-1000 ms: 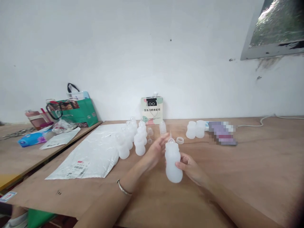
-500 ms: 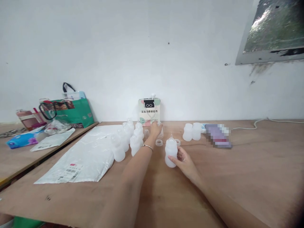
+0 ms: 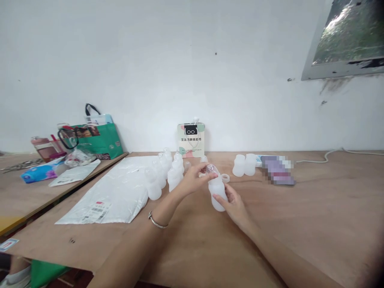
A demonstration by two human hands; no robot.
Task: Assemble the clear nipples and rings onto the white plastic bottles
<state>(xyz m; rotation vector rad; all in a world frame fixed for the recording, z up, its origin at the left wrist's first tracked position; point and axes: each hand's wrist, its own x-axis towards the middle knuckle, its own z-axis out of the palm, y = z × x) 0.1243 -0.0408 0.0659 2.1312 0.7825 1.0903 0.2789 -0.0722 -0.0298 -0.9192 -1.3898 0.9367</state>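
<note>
A frosted white baby bottle with a wavy body leans slightly left in my right hand, whose fingers and thumb wrap its lower part. From the left, my left hand pinches a clear domed cap at the bottle's top. The teat is hidden under the cap and fingers. Just behind the bottle lies a white collar ring. Several capped baby bottles stand in rows left of my left hand, with a clear cap beside them. Two bottle bodies without tops stand farther right.
A white plastic mailer covers the table's left part. A small paper bag stands against the wall. At the right back lies a pixelated purple item near a white cable. A green bag stands on the left table.
My left hand has come back from near the paper bag with a clear cap, now at the bottle's top. The bottle, upright before, tilts a little in my right hand.
</note>
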